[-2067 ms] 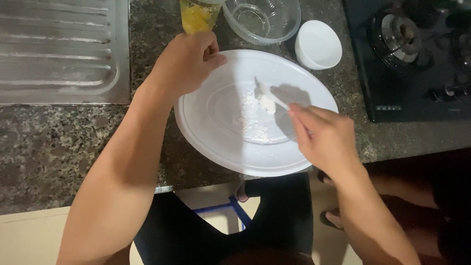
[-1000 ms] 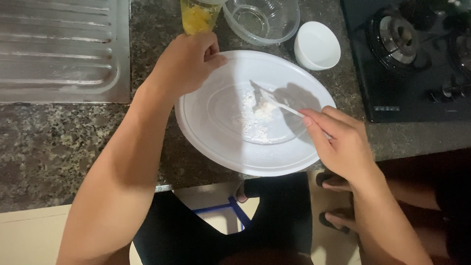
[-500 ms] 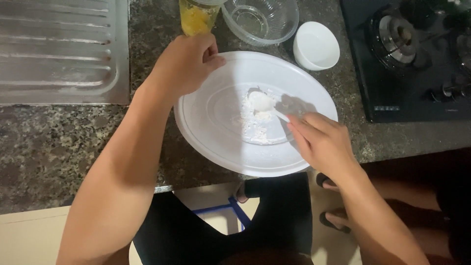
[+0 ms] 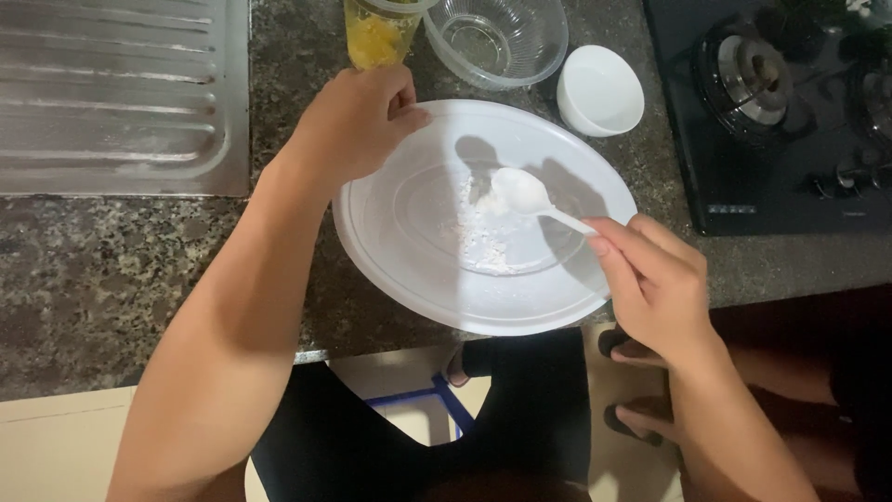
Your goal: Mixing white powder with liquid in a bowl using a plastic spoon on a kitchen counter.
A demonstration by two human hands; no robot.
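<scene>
Left hand point(image 4: 358, 121) pinches the white plate point(image 4: 409, 270) rim; right hand point(image 4: 655, 284) pinches a loaded spoon point(image 4: 525, 195) — some white powder point(image 4: 483, 244) remains scattered, ungathered.

Speckled granite table point(image 4: 111, 270) before me carries a white plate point(image 4: 390, 270), clear glass bowl point(image 4: 497, 37), small white bowl point(image 4: 601, 90), yellow-filled cup point(image 4: 376, 33), and black hob point(image 4: 780, 112).

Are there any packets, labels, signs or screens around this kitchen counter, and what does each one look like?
Stove marking: a small row of pale marks on the black stove's front left corner, too small to make out.
Cup: clear cup with yellow contents at the counter's back, above the left hand; no label shows.
No packets, signs or screens are in view.
</scene>
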